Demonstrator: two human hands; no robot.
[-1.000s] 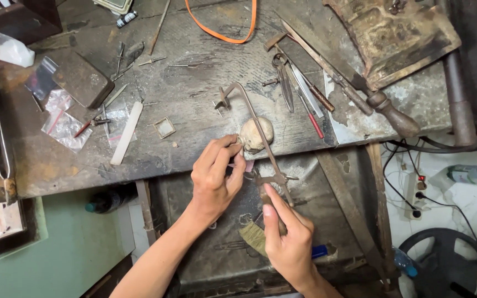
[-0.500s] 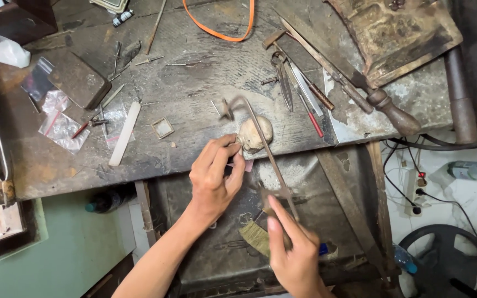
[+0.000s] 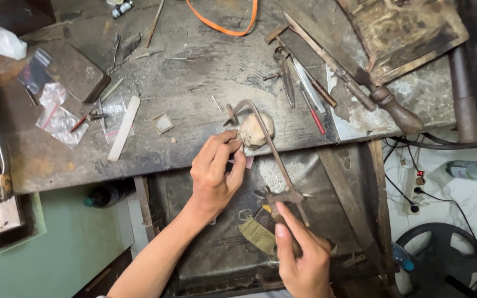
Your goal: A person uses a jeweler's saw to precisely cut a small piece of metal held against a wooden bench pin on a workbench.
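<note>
Hands at work on a dirty old workbench (image 3: pixel 194 149), seen from the head camera looking down.

Left hand (image 3: pixel 215 171) in the middle of the frame, fingers curled and pinched shut on a small piece at the bench edge; piece too small to tell what kind. Fingertips touching a pale rounded peg (image 3: pixel 256 130) that sticks out from the bench edge.

Right hand (image 3: pixel 302 259) low in the frame, right of the middle, closed tight around the handle of a small frame saw (image 3: pixel 269 146). Saw frame slanting up and to the left from the hand, top end beside the pale peg, just above the left fingers.

Straw-coloured brush (image 3: pixel 258 234) lying just left of the right hand, in the dark tray (image 3: pixel 327 176) under the bench.

Upper right of the frame: files and pliers (image 3: pixel 305 83) spread on the bench, near a worn wooden block (image 3: pixel 404 33). Orange band (image 3: pixel 222 25) at the top middle. White flat stick (image 3: pixel 123 128) and clear little bags (image 3: pixel 59 118) at the left. Power strip (image 3: pixel 412 185) and plastic bottle (image 3: pixel 476 170) on the floor at the right.
</note>
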